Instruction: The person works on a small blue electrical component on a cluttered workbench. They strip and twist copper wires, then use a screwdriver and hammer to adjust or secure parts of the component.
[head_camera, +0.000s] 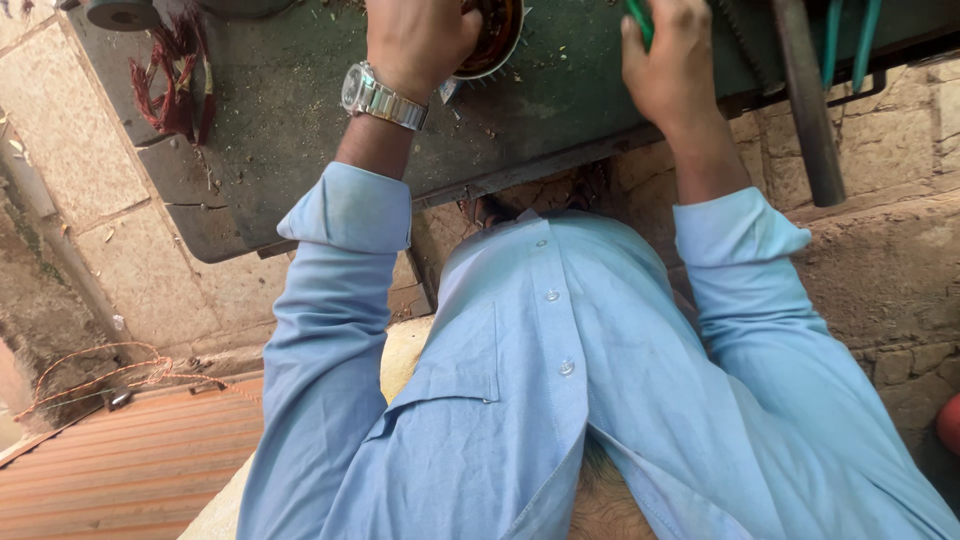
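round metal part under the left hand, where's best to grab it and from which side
Take the round metal part by its pale outer rim, coming from above with fingers spread around the edge. It lies flat on the green table, rim exposed on its near right side. The left hand already covers its left side from above.

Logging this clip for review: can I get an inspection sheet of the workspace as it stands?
Surface: worn green table, dusty, strewn with chips.
Job's things: round metal part with copper inside; green tool.
Clutter: bundle of red wires; dark round piece.
Hands: left hand, wristwatch, rests on the part; right hand grips the tool.
Cables: teal hoses; copper wire on the ground.
Surroundings: stone paving, metal bar, corrugated sheet.
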